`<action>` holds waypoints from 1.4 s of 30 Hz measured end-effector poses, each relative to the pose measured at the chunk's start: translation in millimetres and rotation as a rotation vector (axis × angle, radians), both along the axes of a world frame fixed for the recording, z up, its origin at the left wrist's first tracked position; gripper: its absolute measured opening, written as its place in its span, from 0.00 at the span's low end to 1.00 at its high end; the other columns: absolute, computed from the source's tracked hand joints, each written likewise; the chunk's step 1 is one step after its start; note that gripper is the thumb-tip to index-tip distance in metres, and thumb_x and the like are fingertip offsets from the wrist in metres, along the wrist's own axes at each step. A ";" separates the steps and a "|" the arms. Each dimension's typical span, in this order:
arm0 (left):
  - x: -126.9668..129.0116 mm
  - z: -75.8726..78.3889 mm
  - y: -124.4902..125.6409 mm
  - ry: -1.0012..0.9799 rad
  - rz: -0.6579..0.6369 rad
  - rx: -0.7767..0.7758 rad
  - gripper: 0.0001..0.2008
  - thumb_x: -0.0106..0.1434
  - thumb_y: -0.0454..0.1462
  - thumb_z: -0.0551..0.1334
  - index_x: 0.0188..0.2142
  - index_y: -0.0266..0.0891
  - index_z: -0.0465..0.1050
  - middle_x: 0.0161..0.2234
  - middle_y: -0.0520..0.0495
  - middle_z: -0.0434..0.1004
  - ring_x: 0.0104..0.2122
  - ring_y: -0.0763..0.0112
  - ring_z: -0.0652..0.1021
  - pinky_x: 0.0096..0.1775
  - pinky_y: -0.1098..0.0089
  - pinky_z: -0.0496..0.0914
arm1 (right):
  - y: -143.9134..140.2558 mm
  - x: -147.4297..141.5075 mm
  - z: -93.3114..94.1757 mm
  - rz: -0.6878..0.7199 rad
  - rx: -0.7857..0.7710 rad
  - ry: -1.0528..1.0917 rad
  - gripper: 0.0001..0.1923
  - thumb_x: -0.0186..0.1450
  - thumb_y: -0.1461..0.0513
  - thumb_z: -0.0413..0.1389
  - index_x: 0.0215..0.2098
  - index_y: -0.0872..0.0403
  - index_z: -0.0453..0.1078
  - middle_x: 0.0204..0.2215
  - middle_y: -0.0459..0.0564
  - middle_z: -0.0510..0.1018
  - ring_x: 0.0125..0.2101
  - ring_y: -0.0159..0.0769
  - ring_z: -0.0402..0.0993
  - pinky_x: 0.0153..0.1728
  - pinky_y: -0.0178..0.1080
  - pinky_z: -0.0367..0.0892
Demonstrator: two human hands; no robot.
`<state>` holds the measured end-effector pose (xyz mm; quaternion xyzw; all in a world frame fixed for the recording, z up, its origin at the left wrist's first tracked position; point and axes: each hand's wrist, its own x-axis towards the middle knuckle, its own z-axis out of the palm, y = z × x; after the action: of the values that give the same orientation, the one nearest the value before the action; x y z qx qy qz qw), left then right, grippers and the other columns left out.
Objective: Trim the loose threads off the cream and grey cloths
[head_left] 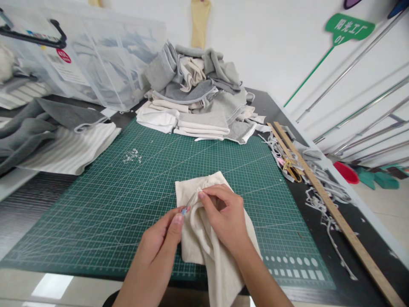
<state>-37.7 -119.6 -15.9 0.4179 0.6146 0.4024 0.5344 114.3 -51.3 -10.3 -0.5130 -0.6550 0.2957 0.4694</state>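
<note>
My left hand (164, 236) is closed around a seam ripper (184, 210) with a small blue handle, pinched between thumb and fingers. Its thin metal tip points up and right, touching the cloth near my right fingertips. Cream knit fabric (194, 245) lies on the green cutting mat (147, 187), bunched in the middle and hanging over the table's front edge. My right hand (225, 213) pinches a gathered fold of this fabric close to its upper edge. The palm side of the right hand is hidden.
Folded grey, white and cream fabrics (204, 98) are piled at the back. White thread scraps (132, 156) lie on the mat. Grey and striped cloth (64, 145) and a clear bin (92, 55) stand left. Wooden rulers (322, 194), gold-handled scissors (292, 170) and offcuts line the right.
</note>
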 end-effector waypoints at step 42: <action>28.2 -15.8 2.0 0.694 0.066 0.598 0.18 0.71 0.38 0.53 0.53 0.29 0.72 0.45 0.37 0.82 0.41 0.62 0.83 0.41 0.69 0.77 | 5.6 2.9 -1.0 0.001 -0.211 0.170 0.05 0.61 0.63 0.62 0.30 0.52 0.80 0.29 0.49 0.82 0.29 0.37 0.77 0.32 0.39 0.70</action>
<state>-9.5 -117.6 -31.7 0.6439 0.6271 0.4153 0.1400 117.2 -45.6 -11.4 -0.5321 -0.5784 0.4056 0.4666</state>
